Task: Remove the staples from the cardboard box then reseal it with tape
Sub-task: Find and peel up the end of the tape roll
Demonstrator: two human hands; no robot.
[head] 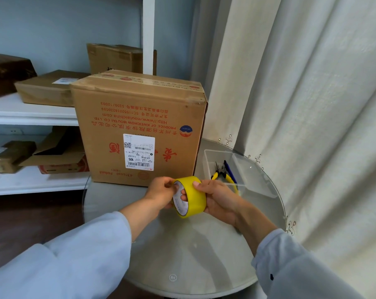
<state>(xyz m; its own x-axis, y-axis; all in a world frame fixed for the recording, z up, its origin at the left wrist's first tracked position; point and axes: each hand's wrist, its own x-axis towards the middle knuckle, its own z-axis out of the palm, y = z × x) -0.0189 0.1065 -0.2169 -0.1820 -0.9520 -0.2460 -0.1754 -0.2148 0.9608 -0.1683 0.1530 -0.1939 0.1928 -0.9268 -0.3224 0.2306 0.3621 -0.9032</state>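
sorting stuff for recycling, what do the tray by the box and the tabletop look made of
Tray: likely clear, glossy plastic; the table and the pliers show through its walls. Tabletop: seemingly glass, smooth and reflective, with a transparent edge showing the floor at left.

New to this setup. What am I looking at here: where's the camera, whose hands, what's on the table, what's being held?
There is no robot: a person works with bare hands, and the single picture comes from a wide-angle camera on their head, looking forward and down.

The left hand and right hand hold a roll of yellow tape between them above a round glass table. The left fingers pinch at the roll's edge, probably hunting the tape end.

On the table stands a cardboard box, its print upside down. To its right sits a clear tray holding yellow-handled pliers and a blue-handled tool. Shelves with more boxes stand behind, a curtain to the right.
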